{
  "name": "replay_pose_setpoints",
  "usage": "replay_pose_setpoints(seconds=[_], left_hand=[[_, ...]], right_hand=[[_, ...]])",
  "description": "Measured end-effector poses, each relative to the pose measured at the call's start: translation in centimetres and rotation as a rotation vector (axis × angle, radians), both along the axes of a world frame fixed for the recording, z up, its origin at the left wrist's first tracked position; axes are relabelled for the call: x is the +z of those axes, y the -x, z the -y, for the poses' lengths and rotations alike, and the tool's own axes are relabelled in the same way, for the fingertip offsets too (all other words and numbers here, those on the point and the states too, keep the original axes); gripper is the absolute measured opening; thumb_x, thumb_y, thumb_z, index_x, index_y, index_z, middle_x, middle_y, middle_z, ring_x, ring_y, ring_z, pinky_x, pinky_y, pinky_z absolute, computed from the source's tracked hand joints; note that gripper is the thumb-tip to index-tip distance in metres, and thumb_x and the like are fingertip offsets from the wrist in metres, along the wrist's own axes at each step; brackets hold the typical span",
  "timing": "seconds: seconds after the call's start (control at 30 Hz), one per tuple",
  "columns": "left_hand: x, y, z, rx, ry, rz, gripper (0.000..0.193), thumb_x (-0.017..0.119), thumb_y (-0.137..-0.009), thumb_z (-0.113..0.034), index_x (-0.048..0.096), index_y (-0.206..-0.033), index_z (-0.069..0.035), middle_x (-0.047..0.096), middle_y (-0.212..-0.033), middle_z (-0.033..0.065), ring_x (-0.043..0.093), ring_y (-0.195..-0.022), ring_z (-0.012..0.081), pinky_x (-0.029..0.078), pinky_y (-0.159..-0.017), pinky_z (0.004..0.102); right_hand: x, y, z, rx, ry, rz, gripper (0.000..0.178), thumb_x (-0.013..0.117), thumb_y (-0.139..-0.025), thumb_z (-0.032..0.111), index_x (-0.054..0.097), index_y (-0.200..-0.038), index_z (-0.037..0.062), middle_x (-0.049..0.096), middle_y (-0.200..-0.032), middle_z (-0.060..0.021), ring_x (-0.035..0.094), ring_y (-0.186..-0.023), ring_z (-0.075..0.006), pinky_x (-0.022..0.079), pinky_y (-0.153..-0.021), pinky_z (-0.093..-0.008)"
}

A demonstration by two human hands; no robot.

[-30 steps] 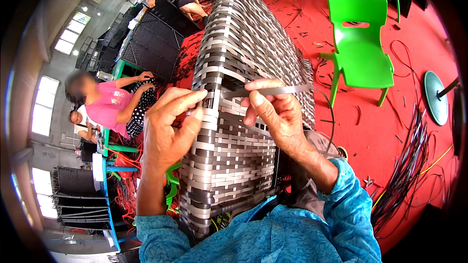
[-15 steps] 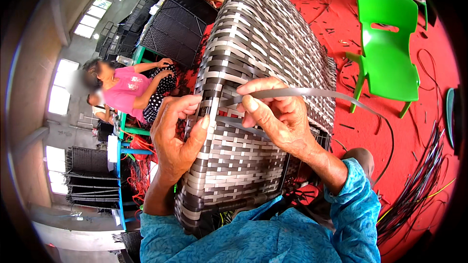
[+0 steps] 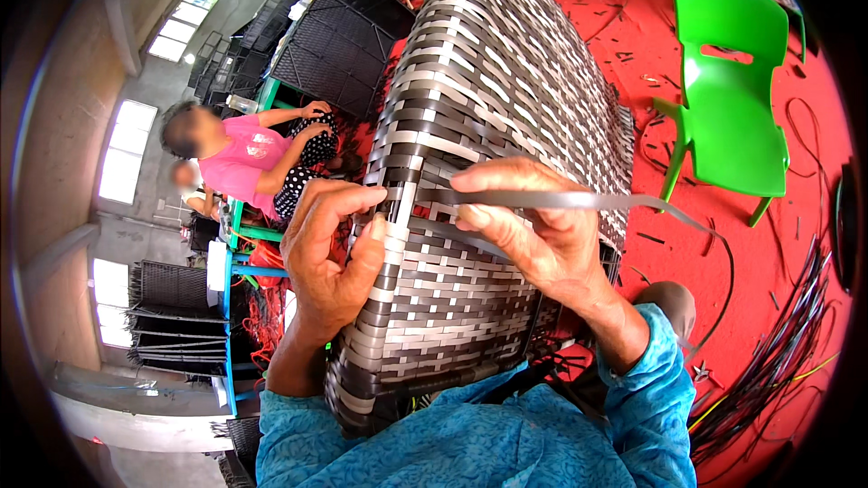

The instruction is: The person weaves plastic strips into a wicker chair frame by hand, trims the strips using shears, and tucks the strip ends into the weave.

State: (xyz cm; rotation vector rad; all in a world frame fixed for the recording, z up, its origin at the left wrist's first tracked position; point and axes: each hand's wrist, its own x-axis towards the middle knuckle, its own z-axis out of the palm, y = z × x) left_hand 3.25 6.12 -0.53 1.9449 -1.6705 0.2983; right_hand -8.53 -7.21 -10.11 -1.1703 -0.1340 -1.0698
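Observation:
A large woven piece of furniture [image 3: 452,276], in brown, grey and silvery flat strips, stands tilted in front of me. My right hand [image 3: 551,235] has a flat grey-brown weaving strip [image 3: 542,200] between thumb and forefinger. One end of the strip meets the weave near the left edge; the rest loops off to the right and down. My left hand [image 3: 330,253] is at that left edge, its curled thumb and forefinger tips apart and touching the weave. Nothing shows between them.
A green plastic chair [image 3: 732,90] stands at the right on the red floor [image 3: 651,262]. A bundle of loose strips [image 3: 768,352] lies at the lower right. A person in a pink top [image 3: 249,158] sits at the left, near dark woven panels [image 3: 330,50].
The whole view has shifted slightly. My right thumb has moved from across the strip to just below it, and the strip lies flatter. My left hand stays at the woven edge.

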Motion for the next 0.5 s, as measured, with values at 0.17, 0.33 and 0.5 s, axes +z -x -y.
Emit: replay_pose_setpoints(seconds=[0.17, 0.33, 0.5], left_hand=[[0.1, 0.5, 0.3, -0.013, 0.012, 0.012, 0.021, 0.065, -0.068, -0.007, 0.059, -0.087, 0.000, 0.056, -0.079, 0.0108, 0.055, -0.070, 0.0206, 0.043, -0.064, 0.0276], [0.9, 1.2, 0.8, -0.062, 0.016, 0.032, 0.028, 0.075, -0.060, -0.008, 0.061, -0.083, -0.001, 0.060, -0.077, 0.0092, 0.057, -0.069, 0.0170, 0.044, -0.062, 0.0262], [1.1, 2.0, 1.6, 0.028, 0.025, -0.191, 0.022, 0.074, -0.064, -0.009, 0.063, -0.080, 0.000, 0.063, -0.076, 0.0064, 0.059, -0.070, 0.0126, 0.045, -0.063, 0.0247]], right_hand=[[3.2, -1.2, 2.2, -0.023, 0.293, -0.050, 0.018, 0.057, -0.079, 0.014, 0.061, -0.082, -0.0028, 0.062, -0.084, -0.0114, 0.060, -0.064, -0.0219, 0.046, -0.057, -0.0294], [6.4, -2.8, 3.1, 0.003, 0.540, -0.065, 0.016, 0.062, -0.076, 0.014, 0.060, -0.080, -0.0010, 0.060, -0.073, -0.0067, 0.058, -0.062, -0.0138, 0.046, -0.056, -0.0250], [8.4, -2.8, 2.7, 0.031, 0.576, -0.145, 0.015, 0.061, -0.073, 0.014, 0.062, -0.082, 0.0013, 0.059, -0.068, -0.0080, 0.058, -0.063, -0.0162, 0.045, -0.057, -0.0273]])
